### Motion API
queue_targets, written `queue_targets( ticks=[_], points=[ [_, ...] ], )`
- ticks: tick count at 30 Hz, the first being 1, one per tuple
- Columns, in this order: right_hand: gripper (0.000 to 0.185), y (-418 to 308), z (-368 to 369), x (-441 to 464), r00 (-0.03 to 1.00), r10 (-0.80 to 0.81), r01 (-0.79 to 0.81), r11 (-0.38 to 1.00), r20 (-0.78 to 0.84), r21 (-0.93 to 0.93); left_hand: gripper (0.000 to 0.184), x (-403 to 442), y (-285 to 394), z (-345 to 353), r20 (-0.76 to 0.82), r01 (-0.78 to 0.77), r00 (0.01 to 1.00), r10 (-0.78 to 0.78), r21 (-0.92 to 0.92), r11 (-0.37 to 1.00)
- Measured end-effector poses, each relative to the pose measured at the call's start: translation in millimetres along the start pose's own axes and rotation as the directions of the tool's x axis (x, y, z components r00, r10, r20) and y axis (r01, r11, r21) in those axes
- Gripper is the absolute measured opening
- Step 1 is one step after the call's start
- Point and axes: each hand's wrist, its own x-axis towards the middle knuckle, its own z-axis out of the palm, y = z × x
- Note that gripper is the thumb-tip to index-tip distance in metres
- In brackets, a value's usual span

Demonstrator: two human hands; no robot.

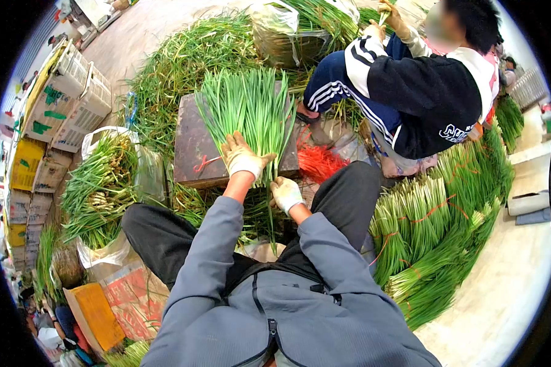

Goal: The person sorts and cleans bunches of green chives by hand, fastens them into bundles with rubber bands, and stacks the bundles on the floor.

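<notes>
A thick bunch of garlic chives lies fanned across a dark wooden block in front of my knees. My left hand, in a pale work glove with tan fingers, rests on the bunch's lower end with its fingers spread. Just below and to the right, my right hand, gloved alike, has its fingers closed at a long chive leaf that hangs down between my legs. A red tie lies at the block's left side, and a heap of red ties is on the right.
Loose greens are piled behind the block. A bag of chives stands left, near stacked crates. Tied bundles line my right side. Another person sits at the right, holding some stalks.
</notes>
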Motion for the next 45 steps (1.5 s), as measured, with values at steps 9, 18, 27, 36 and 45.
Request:
queue_targets(
  ticks=[9, 18, 27, 36, 45],
  points=[
    [0.029, 7, -6, 1, 0.978, 0.197, -0.203, 0.975, 0.071, 0.086, 0.136, 15, -19, 7, 0.043, -0.05, 0.998, 0.049, 0.023, 0.998],
    [0.035, 18, 32, -32, 0.891, -0.266, 0.405, 0.831, 0.368, -0.381, 0.135, 15, -24, 11, 0.023, -0.061, 0.998, 0.061, -0.002, 0.998],
    [0.024, 1, 22, -2, 0.947, 0.287, -0.317, 0.754, 0.145, 0.575, 0.136, 13, -22, 7, 0.015, -0.057, 0.998, 0.057, -0.023, 0.998],
    [0.012, -1, 24, -18, 0.945, 0.286, -0.304, 0.587, 0.159, 0.75, 0.132, 10, -23, 4, 0.03, -0.063, 0.998, 0.063, 0.009, 0.998],
    [0.026, -85, -34, -182, 0.829, -0.352, 0.413, 0.909, 0.434, -0.052, 0.132, 14, -25, 12, 0.056, -0.03, 0.998, 0.029, 0.015, 0.999]
  ],
)
